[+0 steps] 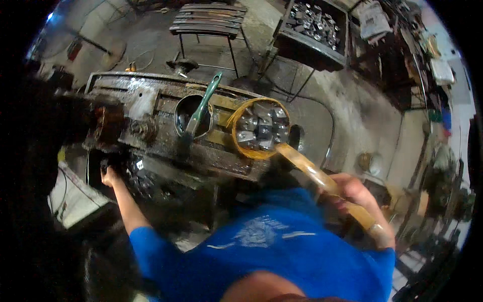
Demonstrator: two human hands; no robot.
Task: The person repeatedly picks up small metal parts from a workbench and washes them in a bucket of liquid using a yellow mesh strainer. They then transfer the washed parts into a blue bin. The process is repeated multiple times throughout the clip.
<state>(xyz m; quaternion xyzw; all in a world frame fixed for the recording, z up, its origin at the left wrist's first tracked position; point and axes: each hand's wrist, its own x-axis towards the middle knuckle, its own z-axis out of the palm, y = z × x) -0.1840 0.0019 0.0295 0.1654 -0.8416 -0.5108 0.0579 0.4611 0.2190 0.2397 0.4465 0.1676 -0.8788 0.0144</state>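
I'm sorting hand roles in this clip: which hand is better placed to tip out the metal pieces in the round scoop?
Right. The right hand already grips the long handle of the scoop holding the metal pieces. The left hand is far off, low at the machine side.

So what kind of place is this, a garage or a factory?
Most likely a small metal workshop: a grimy machine bed, a yellow scoop full of metal blocks in the right hand, and a crate of metal parts.

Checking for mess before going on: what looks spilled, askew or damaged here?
Nothing looks spilled. The right hand holds a long-handled yellow scoop, its metal pieces all inside. A green-handled tool leans tilted in the round opening of the grimy machine.
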